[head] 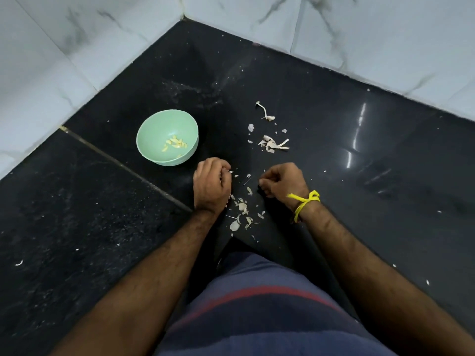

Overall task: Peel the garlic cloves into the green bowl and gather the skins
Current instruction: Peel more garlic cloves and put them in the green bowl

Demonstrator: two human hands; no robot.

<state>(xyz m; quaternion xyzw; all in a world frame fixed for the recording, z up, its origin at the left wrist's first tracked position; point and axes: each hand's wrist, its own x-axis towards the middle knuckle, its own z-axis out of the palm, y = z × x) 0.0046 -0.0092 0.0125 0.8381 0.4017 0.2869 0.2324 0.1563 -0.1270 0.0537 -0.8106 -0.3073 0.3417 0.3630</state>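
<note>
A: What's the biggest thing in view?

B: The black polished bench point(334, 104), running into a corner of white marbled wall tiles point(64, 47). A pale joint line point(123, 164) crosses the bench on the left. At the bottom sits the person's striped blue and red shirt point(257, 312).

A: And the green bowl?

B: The green bowl point(154, 129) stands upright left of centre, just beyond the left hand and apart from it. A few peeled yellowish garlic cloves point(176, 145) lie inside.

A: The hands?

B: The left hand point(212, 185) is knuckles-up, fingers curled inward; a pale scrap shows at the fingertips, but I cannot tell whether the grip holds it. The right hand point(281, 182) is curled too, fingertips drawn together; what it pinches, if anything, is hidden. A yellow thread point(307, 201) is knotted round that wrist.

A: Where are the skins?

B: One cluster of garlic skins point(243, 214) lies between the two wrists, touching neither clearly. A second heap of skins and stalk bits point(272, 145) lies beyond the right hand, right of the bowl. Farther off is a thin dry stem point(264, 113).

A: Anything smaller?

B: White flecks point(19, 263) scattered near the bench's left edge.
</note>
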